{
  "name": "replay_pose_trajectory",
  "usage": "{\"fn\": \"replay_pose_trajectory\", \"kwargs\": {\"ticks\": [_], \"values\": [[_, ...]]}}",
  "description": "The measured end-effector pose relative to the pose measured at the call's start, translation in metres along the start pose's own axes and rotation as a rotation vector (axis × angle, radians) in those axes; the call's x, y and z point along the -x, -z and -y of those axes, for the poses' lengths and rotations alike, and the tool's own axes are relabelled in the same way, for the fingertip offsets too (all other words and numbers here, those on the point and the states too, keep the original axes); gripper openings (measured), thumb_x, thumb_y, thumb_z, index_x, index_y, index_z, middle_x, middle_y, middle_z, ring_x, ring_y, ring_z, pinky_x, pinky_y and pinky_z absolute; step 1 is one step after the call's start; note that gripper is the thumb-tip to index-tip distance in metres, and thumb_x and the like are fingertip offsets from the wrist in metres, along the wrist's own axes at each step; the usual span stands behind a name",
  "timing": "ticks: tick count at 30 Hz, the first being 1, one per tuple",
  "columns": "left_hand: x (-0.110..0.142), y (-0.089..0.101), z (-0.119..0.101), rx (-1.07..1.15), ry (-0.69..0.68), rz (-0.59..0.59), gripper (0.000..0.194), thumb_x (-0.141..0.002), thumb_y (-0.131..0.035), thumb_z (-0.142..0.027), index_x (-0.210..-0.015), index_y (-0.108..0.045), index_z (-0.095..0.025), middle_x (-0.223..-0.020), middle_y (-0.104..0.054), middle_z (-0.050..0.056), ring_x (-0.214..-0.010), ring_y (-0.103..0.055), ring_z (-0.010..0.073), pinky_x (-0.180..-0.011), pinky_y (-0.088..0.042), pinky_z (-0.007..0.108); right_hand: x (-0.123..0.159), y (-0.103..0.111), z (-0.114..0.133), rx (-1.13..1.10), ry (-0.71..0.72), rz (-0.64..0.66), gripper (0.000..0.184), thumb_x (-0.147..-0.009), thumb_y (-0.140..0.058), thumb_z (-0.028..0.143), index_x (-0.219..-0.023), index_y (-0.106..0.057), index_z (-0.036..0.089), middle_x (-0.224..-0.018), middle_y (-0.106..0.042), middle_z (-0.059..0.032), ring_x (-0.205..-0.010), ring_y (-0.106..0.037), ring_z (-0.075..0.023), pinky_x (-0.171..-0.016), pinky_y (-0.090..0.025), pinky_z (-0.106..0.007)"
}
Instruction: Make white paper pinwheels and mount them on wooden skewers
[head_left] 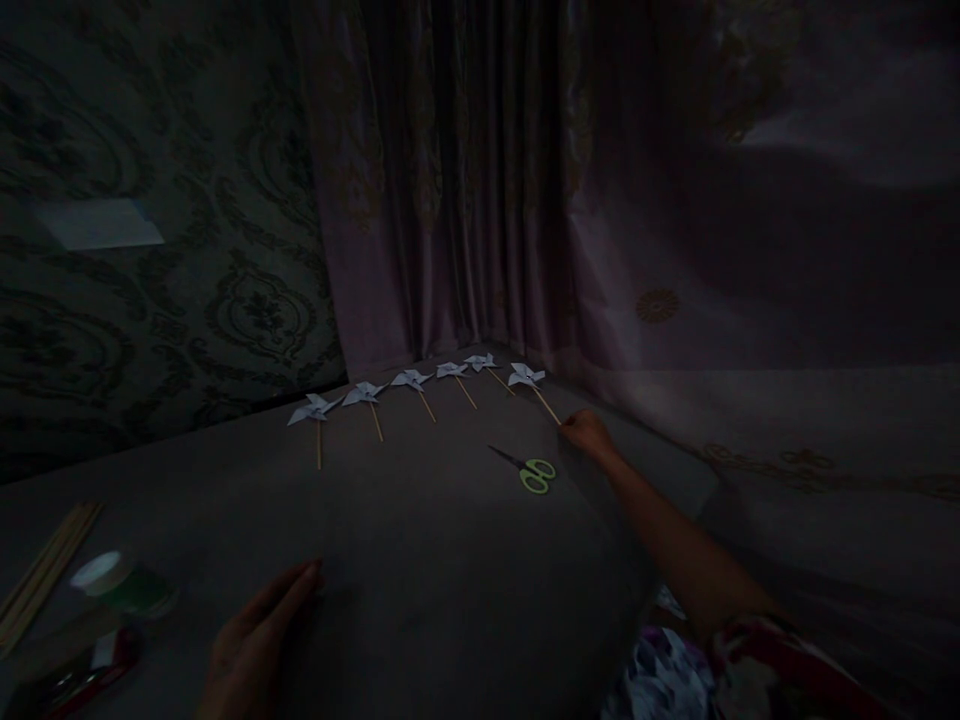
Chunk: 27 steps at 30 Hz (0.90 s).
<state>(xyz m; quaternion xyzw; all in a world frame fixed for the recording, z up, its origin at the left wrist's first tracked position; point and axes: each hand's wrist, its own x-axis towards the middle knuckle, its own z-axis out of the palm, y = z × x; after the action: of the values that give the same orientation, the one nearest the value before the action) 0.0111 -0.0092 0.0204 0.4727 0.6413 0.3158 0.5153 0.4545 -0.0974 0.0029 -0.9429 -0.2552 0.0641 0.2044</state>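
My right hand (589, 437) reaches out to the far right and is closed on the lower end of a wooden stick. That stick carries a white paper pinwheel (526, 375), lying at the right end of a row of several similar ones. Among the others in the row are a pinwheel (411, 379) in the middle and one (313, 409) at the left end. Scissors with green handles (537, 475) lie just left of my right forearm. My left hand (259, 635) is low over the near part of the table, fingers stretched forward, holding nothing visible.
A bundle of wooden sticks (49, 570) lies at the left edge of the grey-covered table (420, 570). Beside it is a white-capped container with green on it (124, 583), and nearer, a dark red item (82, 675). Curtains (637, 250) hang behind and at right. The light is dim.
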Motion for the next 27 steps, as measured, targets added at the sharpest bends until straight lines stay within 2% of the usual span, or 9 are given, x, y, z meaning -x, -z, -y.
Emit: {"fn": "replay_pose_trajectory", "kwargs": {"ticks": [3, 9, 15, 19, 22, 27], "values": [[-0.007, 0.002, 0.006, -0.058, -0.046, 0.015, 0.026, -0.064, -0.069, -0.042, -0.081, -0.072, -0.024, -0.1, -0.071, 0.006, -0.108, -0.059, 0.0316, -0.097, -0.044, 0.044, -0.009, -0.003, 0.003, 0.024, -0.012, 0.008, 0.026, -0.076, -0.055, 0.023, -0.094, -0.073, 0.014, -0.098, -0.071, -0.0154, -0.092, -0.066, -0.0231, -0.071, -0.046, -0.025], [-0.005, 0.002, 0.003, -0.104, -0.069, 0.014, 0.024, -0.066, -0.066, -0.042, -0.08, -0.071, -0.023, -0.098, -0.071, 0.007, -0.105, -0.061, 0.0313, -0.094, -0.047, 0.042, -0.019, -0.009, 0.006, 0.056, -0.032, 0.013, 0.027, -0.075, -0.055, 0.022, -0.095, -0.071, 0.014, -0.101, -0.069, -0.0163, -0.094, -0.065, -0.0239, -0.073, -0.047, -0.027], [0.003, 0.002, -0.006, -0.124, -0.054, 0.034, 0.026, -0.066, -0.064, -0.042, -0.082, -0.071, -0.023, -0.104, -0.07, 0.007, -0.113, -0.056, 0.0311, -0.104, -0.037, 0.043, -0.015, -0.013, 0.006, 0.068, -0.037, -0.003, 0.027, -0.077, -0.052, 0.022, -0.097, -0.07, 0.014, -0.103, -0.068, -0.0167, -0.098, -0.064, -0.0266, -0.077, -0.048, -0.032], [0.007, 0.001, -0.01, -0.141, -0.014, 0.03, 0.025, -0.066, -0.065, -0.041, -0.082, -0.071, -0.023, -0.101, -0.071, 0.006, -0.112, -0.057, 0.0304, -0.102, -0.04, 0.041, -0.009, -0.013, 0.006, 0.072, -0.028, -0.023, 0.027, -0.079, -0.051, 0.022, -0.098, -0.069, 0.014, -0.106, -0.066, -0.0174, -0.101, -0.063, -0.0271, -0.08, -0.047, -0.033], [0.002, 0.002, -0.004, -0.154, -0.044, 0.026, 0.026, -0.065, -0.065, -0.044, -0.081, -0.071, -0.023, -0.097, -0.072, 0.006, -0.11, -0.058, 0.0321, -0.1, -0.041, 0.043, -0.006, -0.013, 0.006, 0.073, -0.025, -0.041, 0.029, -0.081, -0.049, 0.021, -0.101, -0.067, 0.013, -0.108, -0.065, -0.0193, -0.103, -0.062, -0.0277, -0.081, -0.046, -0.034], [-0.009, 0.006, 0.008, -0.144, -0.073, 0.078, 0.036, -0.064, -0.066, -0.048, -0.088, -0.071, -0.023, -0.104, -0.07, 0.008, -0.109, -0.059, 0.0332, -0.1, -0.041, 0.046, -0.004, -0.015, 0.006, 0.067, -0.02, -0.059, 0.03, -0.082, -0.047, 0.021, -0.102, -0.067, 0.013, -0.109, -0.065, -0.0192, -0.104, -0.061, -0.0277, -0.081, -0.046, -0.033]]}}
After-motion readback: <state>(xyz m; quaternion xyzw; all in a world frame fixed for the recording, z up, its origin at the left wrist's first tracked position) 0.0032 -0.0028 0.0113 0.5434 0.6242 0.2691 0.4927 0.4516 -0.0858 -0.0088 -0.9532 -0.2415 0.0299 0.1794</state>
